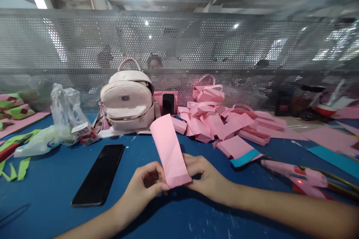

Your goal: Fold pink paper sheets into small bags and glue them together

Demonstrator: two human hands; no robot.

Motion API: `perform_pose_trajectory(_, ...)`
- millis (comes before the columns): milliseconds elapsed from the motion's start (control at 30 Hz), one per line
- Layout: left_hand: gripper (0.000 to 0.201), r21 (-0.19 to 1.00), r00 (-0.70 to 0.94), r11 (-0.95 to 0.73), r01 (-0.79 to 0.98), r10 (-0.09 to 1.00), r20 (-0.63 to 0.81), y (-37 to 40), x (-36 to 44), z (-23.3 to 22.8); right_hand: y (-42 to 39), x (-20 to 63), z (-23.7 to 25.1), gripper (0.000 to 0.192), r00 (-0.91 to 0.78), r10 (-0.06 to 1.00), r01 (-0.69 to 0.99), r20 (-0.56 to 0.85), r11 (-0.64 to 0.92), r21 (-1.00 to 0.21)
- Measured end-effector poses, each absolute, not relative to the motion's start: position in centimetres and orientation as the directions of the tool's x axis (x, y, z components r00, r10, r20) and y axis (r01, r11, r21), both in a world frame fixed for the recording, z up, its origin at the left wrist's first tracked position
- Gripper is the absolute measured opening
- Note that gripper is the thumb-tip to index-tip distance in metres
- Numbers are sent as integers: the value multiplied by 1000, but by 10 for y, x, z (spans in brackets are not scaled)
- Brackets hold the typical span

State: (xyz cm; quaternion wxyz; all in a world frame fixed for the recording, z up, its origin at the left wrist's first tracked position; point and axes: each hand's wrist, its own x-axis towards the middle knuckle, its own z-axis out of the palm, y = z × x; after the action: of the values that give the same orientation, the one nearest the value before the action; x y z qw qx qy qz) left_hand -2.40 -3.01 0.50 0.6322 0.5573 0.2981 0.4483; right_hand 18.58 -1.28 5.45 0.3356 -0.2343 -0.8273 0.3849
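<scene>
A folded piece of pink paper (pixel 171 153) stands tilted between my two hands, a little above the blue table (pixel 146 224). Its upper end curves over, and a crease runs near its lower edge. My left hand (pixel 148 181) pinches the lower left corner between thumb and fingers. On the other side, my right hand (pixel 203 175) grips the lower right edge, its fingers partly hidden behind the paper. To the right lies a pink glue gun (pixel 297 175) with a small red light glowing. Left of my hands is a black smartphone (pixel 99 173), lying flat.
Folded pink paper pieces (pixel 213 119) are heaped at the back, with a blue paper strip (pixel 246 157) nearby. A cream backpack (pixel 127 100) and a plastic bag (pixel 63 115) stand against a perforated metal screen (pixel 179 44). Green paper scraps (pixel 24 168) lie far left.
</scene>
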Motion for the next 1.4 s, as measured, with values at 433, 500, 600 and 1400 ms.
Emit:
perform_pose_trajectory(433,44,996,519,-49,77,854,2,-48,-26,4,-22,193,62,25,-861,131,268,491,938,218)
perform_pose_trajectory(500,50,997,475,-3,79,879,-35,-49,-27,1,-24,189,63,22,-872,92,249,480,929,274)
perform_pose_trajectory(600,49,999,433,19,37,901,-33,-48,-25,1,-23,188,63,22,-885,97,255,455,918,302)
perform_pose_trajectory(1400,42,962,276,-173,210,955,112,-45,-26,-5,0,176,72,22,-885,370,301,281,918,-259)
